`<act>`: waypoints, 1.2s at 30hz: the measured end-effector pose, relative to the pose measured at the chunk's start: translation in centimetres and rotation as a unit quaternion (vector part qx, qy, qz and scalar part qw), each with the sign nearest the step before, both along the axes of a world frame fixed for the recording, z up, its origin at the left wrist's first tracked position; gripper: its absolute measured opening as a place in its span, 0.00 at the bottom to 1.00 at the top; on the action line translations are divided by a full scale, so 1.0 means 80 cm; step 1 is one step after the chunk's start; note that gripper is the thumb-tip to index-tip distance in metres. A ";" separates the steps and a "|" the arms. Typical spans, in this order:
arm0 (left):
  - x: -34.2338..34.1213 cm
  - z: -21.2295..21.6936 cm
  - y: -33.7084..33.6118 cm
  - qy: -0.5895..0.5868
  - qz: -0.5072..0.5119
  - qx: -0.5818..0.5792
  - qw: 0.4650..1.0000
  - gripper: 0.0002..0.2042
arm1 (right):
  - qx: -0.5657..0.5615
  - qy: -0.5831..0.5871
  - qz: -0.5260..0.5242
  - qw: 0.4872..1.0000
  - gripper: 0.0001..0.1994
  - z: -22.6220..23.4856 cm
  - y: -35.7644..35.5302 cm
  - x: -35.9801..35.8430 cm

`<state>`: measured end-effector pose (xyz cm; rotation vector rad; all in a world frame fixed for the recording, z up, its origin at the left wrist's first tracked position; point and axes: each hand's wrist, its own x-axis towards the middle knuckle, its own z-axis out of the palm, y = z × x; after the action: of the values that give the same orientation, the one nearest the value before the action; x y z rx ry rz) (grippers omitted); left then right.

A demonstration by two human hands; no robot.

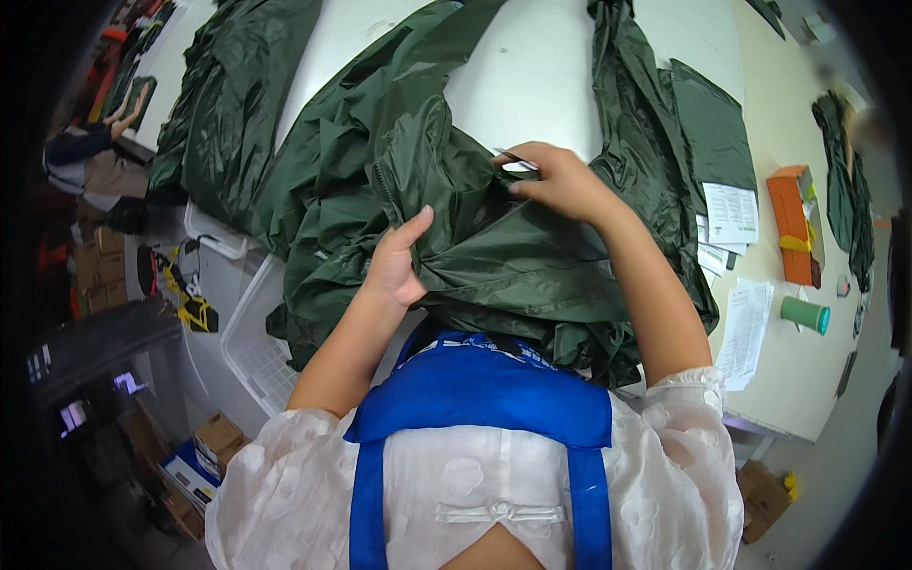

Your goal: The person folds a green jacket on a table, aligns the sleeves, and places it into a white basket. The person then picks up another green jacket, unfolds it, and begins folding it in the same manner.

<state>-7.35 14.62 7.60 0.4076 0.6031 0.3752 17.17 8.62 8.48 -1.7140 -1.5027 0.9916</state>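
A dark green, glossy waterproof garment (332, 204) lies bunched over the white table edge in front of me, with a zip along one side. My left hand (397, 264) is closed on its near part, thumb on top and the other fingers hidden in the folds. Over the garment's opening, my right hand (560, 180) is closed with a small, thin silvery tool (516, 160) between thumb and fingers. Its exact kind is too small to make out. The right fingertips are close to the fabric; whether they touch it I cannot tell.
More green garments (237, 104) spread at the left. A folded green piece (708, 123), papers (746, 328), an orange box (793, 223) and a green cylinder (805, 314) sit at the right. White plastic crates (249, 328) stand left below the table. A co-worker (90, 157) is at far left.
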 end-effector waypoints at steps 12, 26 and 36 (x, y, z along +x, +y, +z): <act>-0.033 -0.002 0.010 -0.206 0.032 -0.111 0.972 0.30 | 0.029 -0.034 -0.083 0.996 0.11 -0.021 0.015 0.012; -0.015 0.054 -0.007 -0.185 0.011 -0.110 0.977 0.30 | 0.168 -0.037 -0.056 0.983 0.21 0.112 -0.025 -0.028; -0.025 0.053 -0.007 -0.216 0.043 -0.074 0.973 0.29 | 0.389 -0.339 0.054 0.855 0.09 0.116 -0.075 -0.052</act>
<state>-9.37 14.09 11.88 0.1472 0.2215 0.4816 13.04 2.62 17.80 -1.3954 -2.0561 -0.2736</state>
